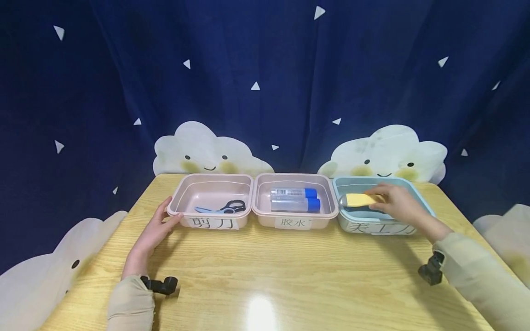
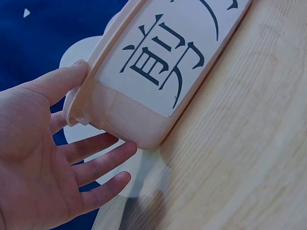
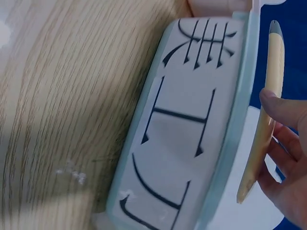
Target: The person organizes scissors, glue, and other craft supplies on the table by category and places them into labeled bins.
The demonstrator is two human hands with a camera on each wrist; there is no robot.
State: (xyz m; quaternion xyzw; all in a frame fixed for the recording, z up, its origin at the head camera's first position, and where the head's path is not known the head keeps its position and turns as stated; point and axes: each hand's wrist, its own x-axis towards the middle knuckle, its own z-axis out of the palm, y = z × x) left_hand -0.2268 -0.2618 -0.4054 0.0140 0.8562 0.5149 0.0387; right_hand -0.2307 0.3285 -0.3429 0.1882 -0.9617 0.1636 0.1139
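My right hand [image 1: 395,202] pinches a yellow utility knife [image 1: 359,199] with a grey end, holding it level over the light blue bin [image 1: 422,201]. In the right wrist view, the thumb lies on one side of the knife [image 3: 274,62] and the fingers on the other. A dark, long item [image 1: 364,209] shows below it inside that bin. At the far left, my left hand [image 1: 155,227] grips the front corner of a pink bin [image 1: 175,202], thumb on the rim and index finger partly hidden behind it. The other fingers spread loosely below the rim. Scissors [image 1: 225,208] lie inside this bin.
Between these two stands another pink bin [image 1: 261,214] with two blue-capped clear glue tubes [image 1: 295,205]. All three bins line the back of the wooden table [image 1: 232,271], with paper labels [image 1: 293,223] on their fronts. A dark blue curtain [image 1: 290,105] hangs behind.
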